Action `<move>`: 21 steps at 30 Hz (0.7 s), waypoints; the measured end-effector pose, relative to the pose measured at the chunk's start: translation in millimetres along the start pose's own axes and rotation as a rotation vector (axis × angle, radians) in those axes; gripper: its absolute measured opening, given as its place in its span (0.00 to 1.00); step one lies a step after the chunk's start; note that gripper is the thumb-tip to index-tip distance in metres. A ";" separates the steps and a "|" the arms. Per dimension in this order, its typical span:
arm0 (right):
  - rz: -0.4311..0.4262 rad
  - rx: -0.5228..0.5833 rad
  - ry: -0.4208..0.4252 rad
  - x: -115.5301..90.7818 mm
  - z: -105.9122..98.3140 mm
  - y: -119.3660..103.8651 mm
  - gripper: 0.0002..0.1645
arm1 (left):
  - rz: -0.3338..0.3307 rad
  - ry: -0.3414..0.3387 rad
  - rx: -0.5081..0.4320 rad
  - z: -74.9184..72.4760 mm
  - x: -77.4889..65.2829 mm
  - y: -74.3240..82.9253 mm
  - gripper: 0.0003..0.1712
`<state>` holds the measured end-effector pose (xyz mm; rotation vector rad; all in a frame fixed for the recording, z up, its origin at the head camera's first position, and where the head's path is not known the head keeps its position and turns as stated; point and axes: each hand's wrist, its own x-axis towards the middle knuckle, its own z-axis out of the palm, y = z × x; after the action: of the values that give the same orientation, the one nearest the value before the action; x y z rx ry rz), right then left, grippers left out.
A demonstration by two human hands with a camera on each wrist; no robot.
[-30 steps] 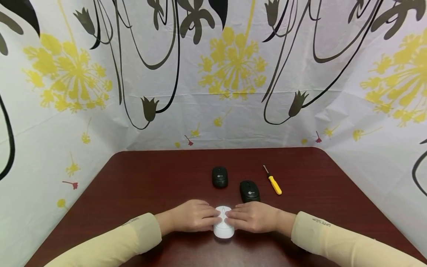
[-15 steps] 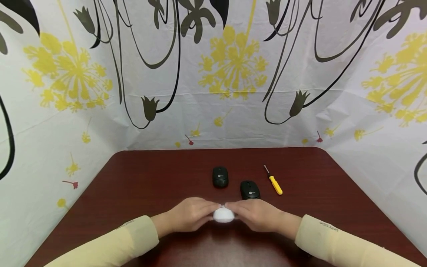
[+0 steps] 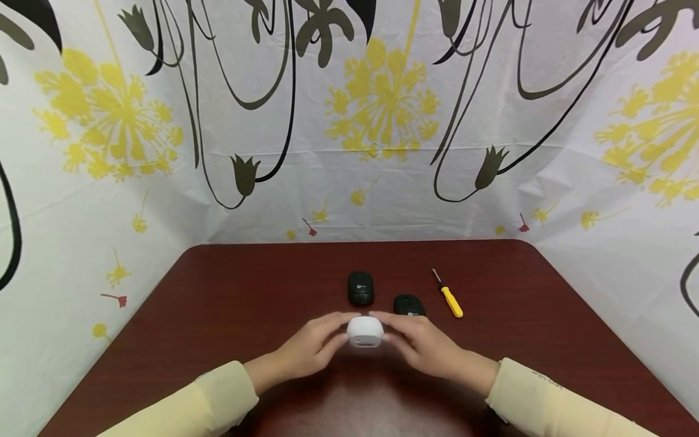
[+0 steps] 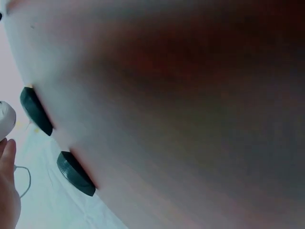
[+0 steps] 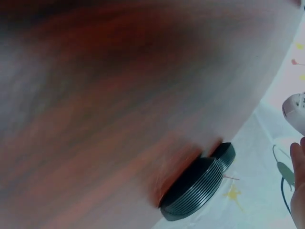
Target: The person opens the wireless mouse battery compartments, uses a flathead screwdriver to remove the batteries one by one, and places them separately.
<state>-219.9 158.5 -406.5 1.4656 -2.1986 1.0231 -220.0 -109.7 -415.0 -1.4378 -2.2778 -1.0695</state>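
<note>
A white computer mouse [image 3: 365, 332] is tipped up between both hands in the head view, its end with a small slot facing me. My left hand [image 3: 310, 347] holds its left side, fingertips at the top edge and thumb lower down. On the opposite side my right hand [image 3: 428, 347] grips it the same way. At the edge of the left wrist view, fingers [image 4: 7, 162] meet the white mouse [image 4: 5, 119]. The right wrist view catches part of the white mouse [image 5: 296, 113], clear of the tabletop, above the right hand [image 5: 299, 186].
Beyond the hands, a black mouse [image 3: 360, 289] lies on the dark red table [image 3: 262, 291]. A second black mouse [image 3: 408, 305] sits nearer, partly hidden by the right hand. To its right lies a yellow-handled screwdriver [image 3: 450, 301]. A patterned cloth [image 3: 327, 200] hangs behind the table.
The white mouse has been lifted and tilted, so its end now faces me instead of its top. Both hands have moved slightly away from me, and their thumbs have come into view underneath.
</note>
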 end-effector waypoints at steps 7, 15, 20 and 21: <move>0.168 0.177 0.082 3.9 7.6 -8.4 0.23 | -0.218 0.055 -0.162 2.2 -0.7 9.5 0.20; 0.427 0.440 0.101 5.0 8.7 -13.7 0.22 | -0.499 0.138 -0.530 8.0 1.8 19.7 0.22; 0.551 0.540 0.122 10.2 7.8 -17.1 0.24 | -0.618 0.221 -0.725 9.7 5.9 24.7 0.24; 0.571 0.561 0.125 11.4 7.9 -17.9 0.25 | -0.648 0.239 -0.762 9.8 6.5 25.6 0.24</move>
<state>-207.8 141.2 -398.3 0.8993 -2.4030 1.9835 -199.6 -92.2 -406.8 -0.6354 -2.2961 -2.3385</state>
